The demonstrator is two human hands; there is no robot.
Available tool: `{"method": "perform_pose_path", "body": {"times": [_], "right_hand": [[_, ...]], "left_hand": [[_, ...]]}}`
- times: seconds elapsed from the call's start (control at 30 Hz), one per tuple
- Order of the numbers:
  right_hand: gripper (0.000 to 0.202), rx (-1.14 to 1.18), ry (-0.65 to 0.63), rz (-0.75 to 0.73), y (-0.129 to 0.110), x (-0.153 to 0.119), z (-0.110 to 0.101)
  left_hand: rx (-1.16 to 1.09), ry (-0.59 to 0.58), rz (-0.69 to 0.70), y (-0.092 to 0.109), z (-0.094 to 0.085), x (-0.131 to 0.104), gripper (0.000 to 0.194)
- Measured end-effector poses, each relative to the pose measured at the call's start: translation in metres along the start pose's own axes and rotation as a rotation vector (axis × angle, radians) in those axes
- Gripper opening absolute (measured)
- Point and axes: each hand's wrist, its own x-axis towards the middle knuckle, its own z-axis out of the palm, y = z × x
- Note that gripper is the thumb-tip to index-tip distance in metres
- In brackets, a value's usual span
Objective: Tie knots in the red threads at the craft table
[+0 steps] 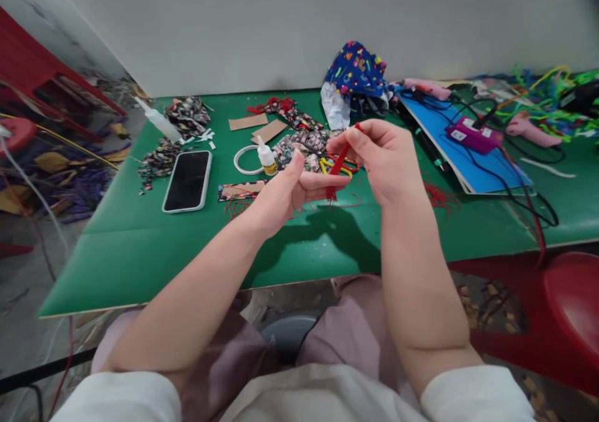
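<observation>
A narrow red ribbon [343,158] stretches between my hands above the table. My right hand [386,153] is closed, pinching the ribbon's upper end between thumb and fingertips. My left hand [292,188] has its thumb raised and its fingers stretched out together; the ribbon crosses them and seems caught between two of them, its tail hanging below. Behind my fingers lie scissors with yellow-and-red handles [344,170], partly hidden. Near my left hand are a small glue bottle with a yellow label [266,158], a flower-patterned fabric strip [238,191] and loose red threads [238,208].
On the green table [154,253] are a phone [187,181], a white tape ring [246,160], a white squeeze bottle [161,122], cardboard pieces [248,122] and fabric scraps [187,116]. Rightward lie a blue folder [449,135], a purple device [475,135], pink glue guns [533,128] and cables.
</observation>
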Motion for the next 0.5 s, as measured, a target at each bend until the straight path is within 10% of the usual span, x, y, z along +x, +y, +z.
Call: {"method": "perform_pose_path", "body": {"times": [0.5], "right_hand": [[0.024, 0.048, 0.058, 0.088, 0.0093, 0.0033, -0.0053]], "left_hand": [[-0.101, -0.002, -0.148, -0.0098, -0.0005, -0.0078, 0.078]]}}
